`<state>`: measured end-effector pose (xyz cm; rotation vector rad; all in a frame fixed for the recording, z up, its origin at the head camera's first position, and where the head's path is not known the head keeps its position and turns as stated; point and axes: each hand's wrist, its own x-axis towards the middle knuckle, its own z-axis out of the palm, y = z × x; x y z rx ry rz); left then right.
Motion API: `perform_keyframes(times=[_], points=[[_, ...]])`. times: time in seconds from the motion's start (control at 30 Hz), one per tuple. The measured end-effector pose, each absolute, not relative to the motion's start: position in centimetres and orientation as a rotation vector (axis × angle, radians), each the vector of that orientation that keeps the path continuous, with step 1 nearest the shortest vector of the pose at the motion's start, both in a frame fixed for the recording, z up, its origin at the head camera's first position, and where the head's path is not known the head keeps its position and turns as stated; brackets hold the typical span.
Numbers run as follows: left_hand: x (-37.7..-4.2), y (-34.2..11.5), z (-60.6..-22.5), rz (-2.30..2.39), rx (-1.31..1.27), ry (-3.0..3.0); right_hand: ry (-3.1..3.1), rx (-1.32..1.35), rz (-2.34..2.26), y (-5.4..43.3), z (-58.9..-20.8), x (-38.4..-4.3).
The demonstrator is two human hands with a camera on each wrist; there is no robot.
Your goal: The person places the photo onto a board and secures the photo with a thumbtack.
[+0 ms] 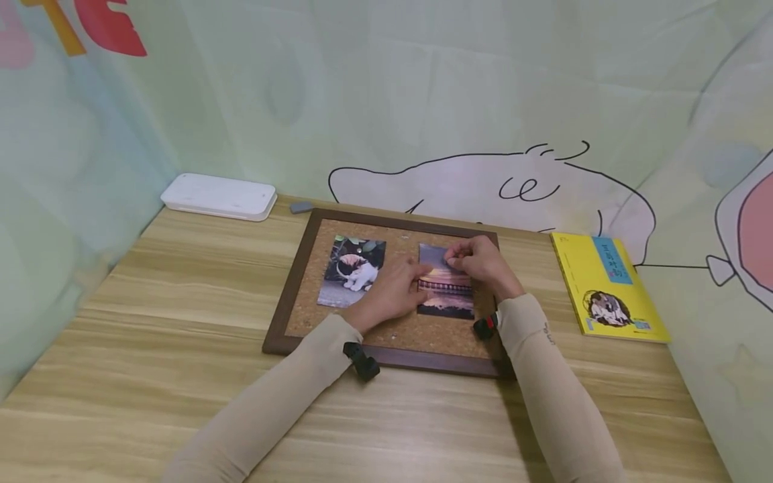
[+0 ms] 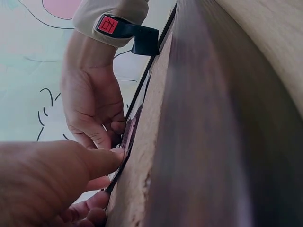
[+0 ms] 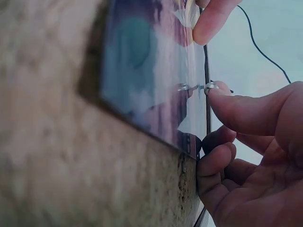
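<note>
A framed corkboard (image 1: 362, 331) lies on the table with two photos on it. My left hand (image 1: 389, 288) rests at the left side of the sunset photo (image 1: 447, 305), its thumb and fingertips pressing the print against the cork. At the photo's upper part, my right hand (image 1: 482, 261) pinches a small push pin (image 3: 211, 87) between thumb and finger. Its point meets the glossy surface, where its reflection shows. To the left is a photo of a cat (image 1: 357, 272), with a small shiny pin head (image 1: 359, 250) near its top.
At the back left stands a white case (image 1: 219, 196), with a small grey block (image 1: 300, 207) beside it. A yellow book (image 1: 610, 288) lies right of the board. A printed cloth wall (image 1: 386, 100) rises behind the wooden table (image 1: 151, 315).
</note>
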<state>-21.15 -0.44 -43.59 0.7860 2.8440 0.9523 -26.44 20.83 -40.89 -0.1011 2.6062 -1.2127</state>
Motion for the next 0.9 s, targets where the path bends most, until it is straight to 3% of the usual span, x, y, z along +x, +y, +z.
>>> perform_keyframes(times=[0.9], points=[[-21.07, -0.56, -43.49, 0.938, 0.769, 2.833, 2.595, -0.010, -1.095, 20.58, -40.49, -27.38]])
